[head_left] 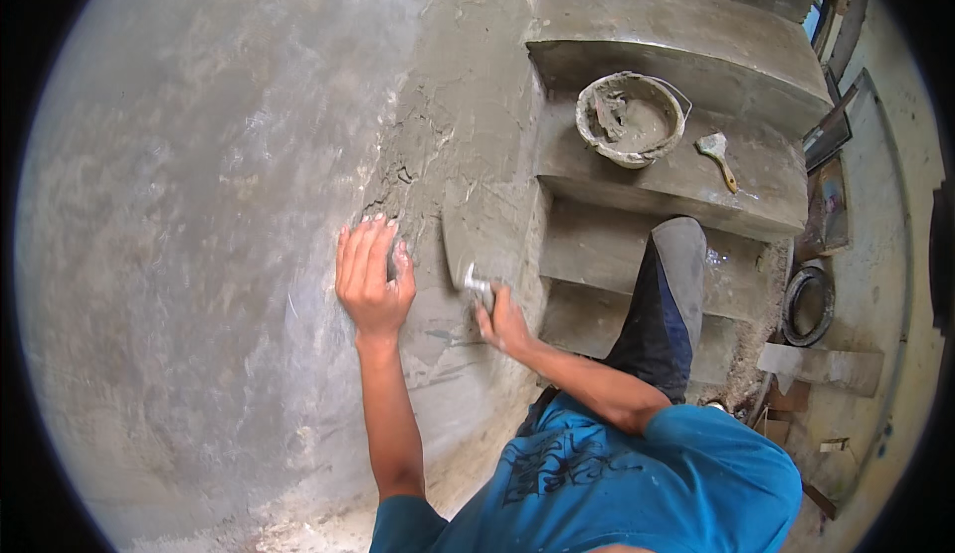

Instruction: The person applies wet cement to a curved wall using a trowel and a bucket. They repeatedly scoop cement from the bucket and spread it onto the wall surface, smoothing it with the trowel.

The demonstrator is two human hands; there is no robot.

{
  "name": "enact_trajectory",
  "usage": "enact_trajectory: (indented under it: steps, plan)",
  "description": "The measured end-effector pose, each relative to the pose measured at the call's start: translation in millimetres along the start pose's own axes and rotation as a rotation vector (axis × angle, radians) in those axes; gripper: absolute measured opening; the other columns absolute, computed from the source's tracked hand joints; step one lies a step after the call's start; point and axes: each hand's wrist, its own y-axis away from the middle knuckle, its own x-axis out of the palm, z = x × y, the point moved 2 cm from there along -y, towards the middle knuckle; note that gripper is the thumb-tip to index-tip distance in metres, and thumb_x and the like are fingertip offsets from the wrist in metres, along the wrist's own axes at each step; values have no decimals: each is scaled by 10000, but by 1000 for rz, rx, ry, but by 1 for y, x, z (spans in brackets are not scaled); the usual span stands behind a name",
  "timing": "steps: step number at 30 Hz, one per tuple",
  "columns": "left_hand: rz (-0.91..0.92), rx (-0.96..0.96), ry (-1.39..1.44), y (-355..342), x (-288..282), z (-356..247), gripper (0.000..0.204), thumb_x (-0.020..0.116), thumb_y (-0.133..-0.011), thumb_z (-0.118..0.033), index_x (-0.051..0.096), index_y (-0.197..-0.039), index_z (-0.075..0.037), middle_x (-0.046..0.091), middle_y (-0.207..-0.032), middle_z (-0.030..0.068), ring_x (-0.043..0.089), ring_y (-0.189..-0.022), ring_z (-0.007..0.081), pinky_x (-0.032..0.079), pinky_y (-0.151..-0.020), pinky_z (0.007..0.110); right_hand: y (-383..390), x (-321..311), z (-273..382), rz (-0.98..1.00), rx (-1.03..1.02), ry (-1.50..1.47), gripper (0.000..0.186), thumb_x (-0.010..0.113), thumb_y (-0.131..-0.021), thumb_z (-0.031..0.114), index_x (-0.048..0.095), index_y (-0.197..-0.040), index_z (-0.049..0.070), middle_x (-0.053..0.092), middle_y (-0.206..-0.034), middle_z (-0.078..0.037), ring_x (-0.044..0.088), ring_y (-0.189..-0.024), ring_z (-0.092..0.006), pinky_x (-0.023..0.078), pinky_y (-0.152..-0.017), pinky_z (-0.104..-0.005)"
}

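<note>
My left hand [374,279] rests against the grey cement wall [219,255], fingers stretched upward and thumb apart. Its fingertips reach the ragged edge of a strip of wet mortar [453,95]. To its right, my right hand [505,324] grips the handle of a trowel [476,281]. The trowel's blade lies against the mortared strip; it is smeared the same grey, so its outline partly blends in. A dark patch shows between my left thumb and fingers, and I cannot tell what it is.
Concrete steps [676,31] rise along the wall's right side. On one stands a mortar-crusted bucket [631,120] holding wet mortar, beside a paintbrush [717,161] with a wooden handle. My leg [662,304] is on the lower steps. Farther right are a black tyre-like ring [808,305] and a board [821,368].
</note>
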Motion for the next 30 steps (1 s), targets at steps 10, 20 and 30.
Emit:
enact_trajectory:
  steps: [10,20,30]
  plan:
    - [-20,-93,54,-6,-4,-10,295,753,-850,-33,770,-1145,-34,783,-1180,126,719,-1179,340,462,-1170,546,41,1,-45,307,26,56,411,640,-1006,142,386,-1282,-26,615,-1014,-370,622,-921,-587,492,-770,-615]
    - [-50,-433,437,-3,70,-66,256,742,-911,-85,766,-1150,6,785,-1112,168,743,-1062,338,499,-1100,511,-51,-268,3,-20,72,267,456,753,-958,250,539,-1295,30,691,-1057,-239,698,-928,-386,547,-844,-457]
    - [238,-794,854,-53,254,-121,351,746,-955,-165,740,-1236,46,786,-1105,242,787,-958,339,589,-897,428,-218,-458,68,42,179,1342,283,717,-913,288,731,-1026,28,751,-943,-268,749,-885,-463,595,-752,-544]
